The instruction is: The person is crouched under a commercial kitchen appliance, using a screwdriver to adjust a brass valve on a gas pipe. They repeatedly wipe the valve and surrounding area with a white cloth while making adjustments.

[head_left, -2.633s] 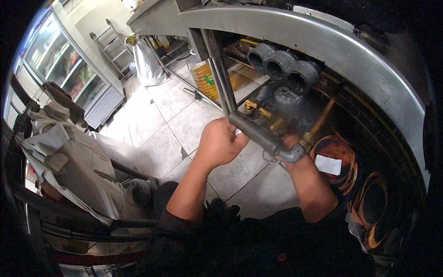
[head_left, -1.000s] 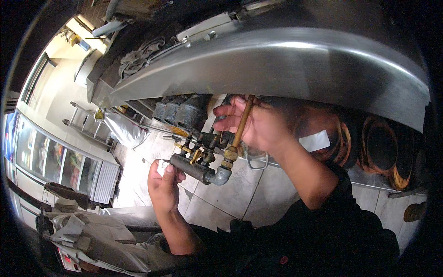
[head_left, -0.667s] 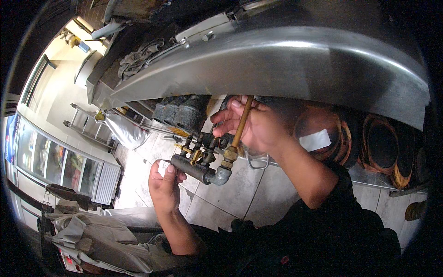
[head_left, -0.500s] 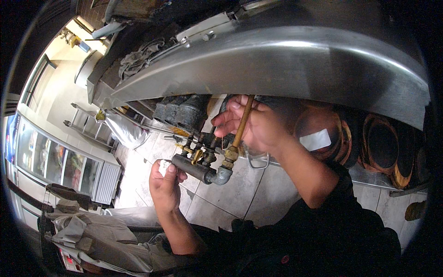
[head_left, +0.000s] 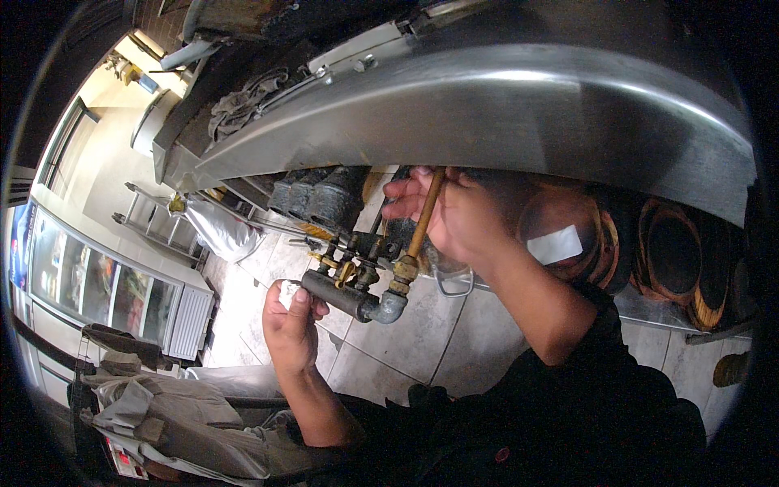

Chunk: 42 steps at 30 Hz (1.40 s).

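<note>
My left hand (head_left: 294, 325) is closed, pinching a small white wad (head_left: 289, 294) at the left end of a dark pipe manifold (head_left: 337, 294); paper or cloth, I cannot tell. Small valves (head_left: 346, 270) with yellowish handles stand along the manifold. A grey elbow (head_left: 390, 306) at its right end joins a brass fitting (head_left: 403, 273) and a brownish-yellow pipe (head_left: 428, 213) rising under the steel counter. My right hand (head_left: 466, 219) is behind this pipe, palm beside it, fingers stretched leftward and apart. The counter edge hides its upper part.
The curved steel counter front (head_left: 487, 114) overhangs both hands. Black-and-brown oval plates (head_left: 669, 247) sit on a low shelf at right. Dark cylinders (head_left: 337, 195) stand behind the manifold. A glass-door fridge (head_left: 105, 280) is at left, and grey cloths (head_left: 178, 414) hang lower left.
My right hand's fingers have straightened and shifted slightly up and right behind the pipe. The manifold's elbow end sits a touch higher. My left hand stays in place.
</note>
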Each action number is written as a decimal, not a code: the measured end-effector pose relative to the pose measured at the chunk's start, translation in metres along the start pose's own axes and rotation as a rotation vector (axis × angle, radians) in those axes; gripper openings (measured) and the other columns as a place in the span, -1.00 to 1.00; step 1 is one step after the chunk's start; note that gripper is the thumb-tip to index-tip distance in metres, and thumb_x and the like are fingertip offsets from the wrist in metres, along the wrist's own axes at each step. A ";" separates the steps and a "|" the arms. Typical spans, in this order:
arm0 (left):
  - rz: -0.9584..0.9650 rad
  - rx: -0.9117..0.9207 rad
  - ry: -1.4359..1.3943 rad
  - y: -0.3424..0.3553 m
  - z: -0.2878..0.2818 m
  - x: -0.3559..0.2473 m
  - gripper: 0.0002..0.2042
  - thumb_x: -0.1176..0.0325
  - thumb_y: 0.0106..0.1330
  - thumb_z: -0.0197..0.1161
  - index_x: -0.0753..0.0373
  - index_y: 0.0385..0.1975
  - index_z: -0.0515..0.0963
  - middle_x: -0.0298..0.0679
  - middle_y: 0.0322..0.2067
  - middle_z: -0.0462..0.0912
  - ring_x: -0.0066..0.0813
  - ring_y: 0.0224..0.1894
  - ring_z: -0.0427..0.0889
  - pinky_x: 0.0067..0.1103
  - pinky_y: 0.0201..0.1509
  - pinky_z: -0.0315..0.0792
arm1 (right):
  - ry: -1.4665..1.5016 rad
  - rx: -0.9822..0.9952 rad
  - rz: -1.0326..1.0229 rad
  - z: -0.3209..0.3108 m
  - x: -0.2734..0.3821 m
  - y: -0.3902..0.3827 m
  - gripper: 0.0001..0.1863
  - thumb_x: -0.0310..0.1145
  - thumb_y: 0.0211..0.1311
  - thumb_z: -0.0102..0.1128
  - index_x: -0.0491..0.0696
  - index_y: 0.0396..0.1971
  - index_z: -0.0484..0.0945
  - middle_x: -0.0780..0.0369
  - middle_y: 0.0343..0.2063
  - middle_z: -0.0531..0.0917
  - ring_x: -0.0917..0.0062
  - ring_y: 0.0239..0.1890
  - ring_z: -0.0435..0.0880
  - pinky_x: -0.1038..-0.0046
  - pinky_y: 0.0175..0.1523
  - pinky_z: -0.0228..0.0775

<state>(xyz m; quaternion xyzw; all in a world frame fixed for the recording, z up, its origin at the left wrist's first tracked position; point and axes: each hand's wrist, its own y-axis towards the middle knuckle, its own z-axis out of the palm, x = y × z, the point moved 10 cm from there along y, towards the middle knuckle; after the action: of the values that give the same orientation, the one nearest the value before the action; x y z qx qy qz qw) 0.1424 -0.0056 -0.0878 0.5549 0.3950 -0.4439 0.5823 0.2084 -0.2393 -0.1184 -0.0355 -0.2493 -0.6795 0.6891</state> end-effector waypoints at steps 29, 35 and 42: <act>0.004 -0.031 0.035 -0.002 -0.002 -0.003 -0.77 0.35 0.21 0.17 0.33 -0.25 0.35 -0.26 -0.50 0.53 -0.57 -0.53 0.47 -0.70 -0.45 0.28 | -0.068 0.213 0.093 0.008 -0.016 -0.003 -0.89 -0.50 0.19 -0.04 -0.19 -0.33 0.44 0.11 -0.34 0.55 0.24 -0.14 0.55 0.21 -0.01 0.40; 0.007 -0.001 0.065 -0.002 0.000 -0.003 -0.78 0.34 0.22 0.15 0.34 -0.26 0.36 -0.27 -0.50 0.52 -0.58 -0.52 0.47 -0.69 -0.45 0.27 | -0.582 0.287 0.029 0.039 -0.015 -0.022 -0.87 -0.55 0.11 0.02 -0.24 -0.36 0.52 0.03 -0.28 0.58 0.32 -0.05 0.53 0.35 0.10 0.33; -0.012 -0.012 0.105 -0.003 -0.004 -0.001 -0.82 0.36 0.23 0.12 0.32 -0.28 0.38 -0.29 -0.50 0.52 -0.58 -0.52 0.48 -0.69 -0.42 0.32 | -0.839 0.226 0.068 0.019 -0.018 -0.010 -0.85 -0.49 0.11 0.05 -0.21 -0.34 0.54 0.09 -0.23 0.58 0.37 -0.13 0.55 0.41 0.04 0.35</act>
<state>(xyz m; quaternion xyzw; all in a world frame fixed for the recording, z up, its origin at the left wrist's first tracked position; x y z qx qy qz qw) 0.1394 -0.0016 -0.0878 0.5717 0.4309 -0.4152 0.5613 0.1939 -0.2159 -0.1123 -0.2412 -0.5793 -0.5514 0.5497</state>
